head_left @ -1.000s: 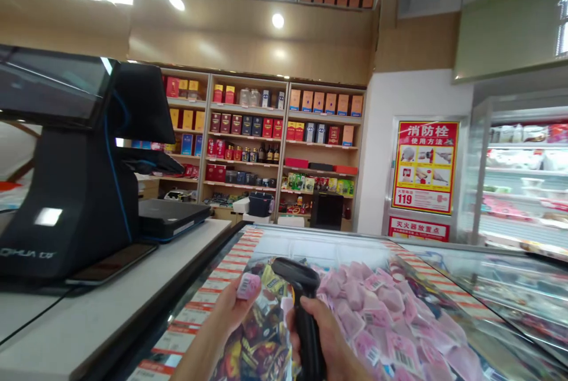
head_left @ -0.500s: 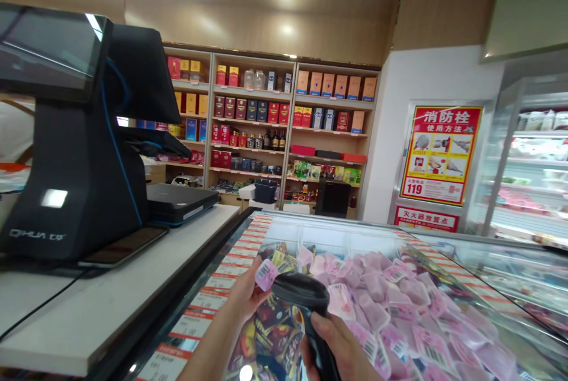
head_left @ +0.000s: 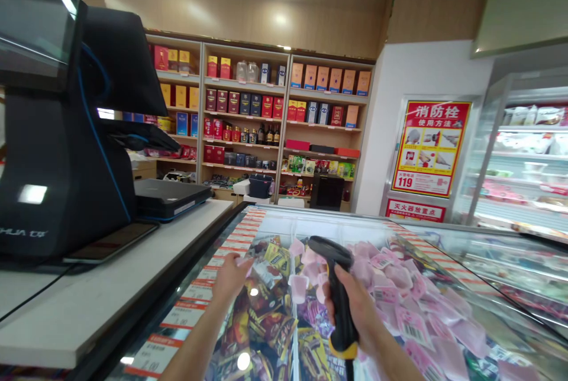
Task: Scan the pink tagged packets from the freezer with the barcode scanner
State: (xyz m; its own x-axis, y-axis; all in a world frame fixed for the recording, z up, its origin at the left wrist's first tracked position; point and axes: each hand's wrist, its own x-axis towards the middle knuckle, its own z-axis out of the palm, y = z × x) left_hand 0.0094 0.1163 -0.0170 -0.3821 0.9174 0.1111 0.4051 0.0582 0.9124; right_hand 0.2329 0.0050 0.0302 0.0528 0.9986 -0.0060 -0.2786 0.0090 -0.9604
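Right hand [head_left: 361,307] wraps the grip of a black scanner [head_left: 341,298], held roughly upright, head slanting toward the left; gripping it low presumably leaves the head clear for aiming. Left hand [head_left: 229,280], off to the left, has its fingers closed on a small pink cup [head_left: 244,262]; only a sliver shows past the fingertips, looks like a light pinch. Cup and scanner are apart, both over the glass-topped freezer [head_left: 328,228]. Heap of similar cups [head_left: 399,277] on the right, seemingly atop the glass, probably for easy reach. Wrapped packets [head_left: 257,325] lie under the glass. Price labels [head_left: 177,316] line the left edge, likely so prices read beside the goods. Terminal [head_left: 48,174] stands on the left counter [head_left: 146,268], presumably handy to the scanner.
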